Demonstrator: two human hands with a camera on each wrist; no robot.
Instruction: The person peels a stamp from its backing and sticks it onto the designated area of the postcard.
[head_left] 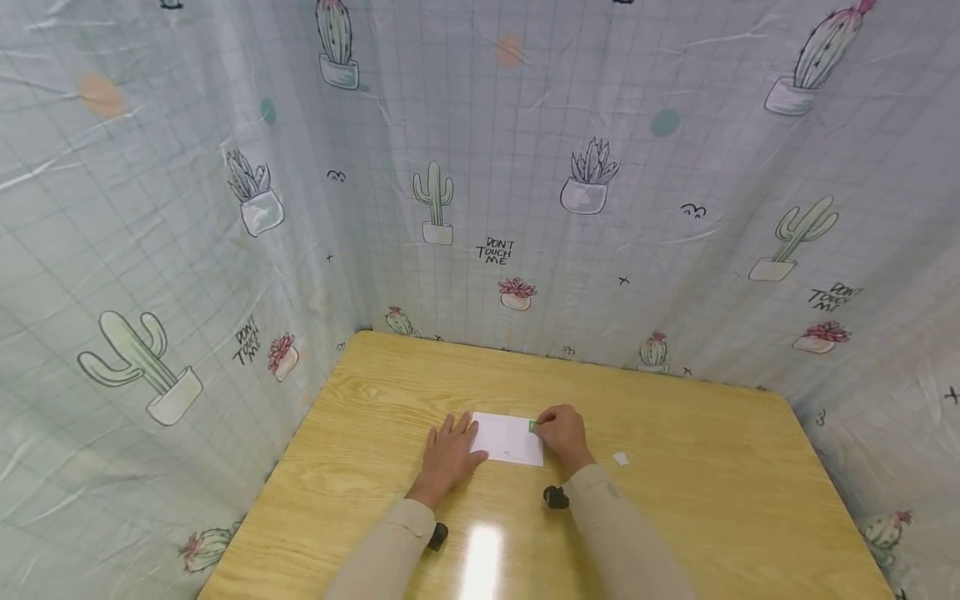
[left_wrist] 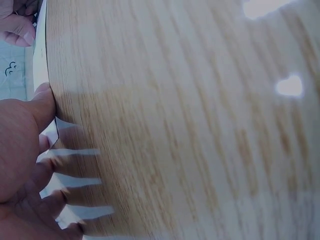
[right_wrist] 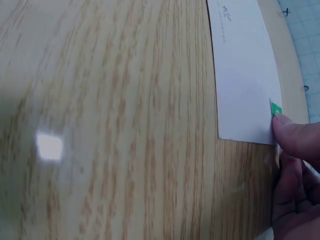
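A white envelope [head_left: 504,437] with a little writing near its lower edge lies flat on the wooden table. My left hand [head_left: 448,457] rests with spread fingers over its left end, the thumb at the lower edge. At the envelope's upper right corner, a small green stamp [right_wrist: 276,108] shows beside the thumb of my right hand [head_left: 566,435]. The right thumb and curled fingers pinch the stamp there; most of it is hidden under the thumb. In the left wrist view, the left thumb [left_wrist: 46,102] touches the envelope's near edge.
A small white scrap of paper [head_left: 621,458] lies on the table [head_left: 697,467], right of my right wrist. Black wrist cameras stick out from both sleeves. A curtain [head_left: 517,167] printed with cacti hangs behind and beside the table.
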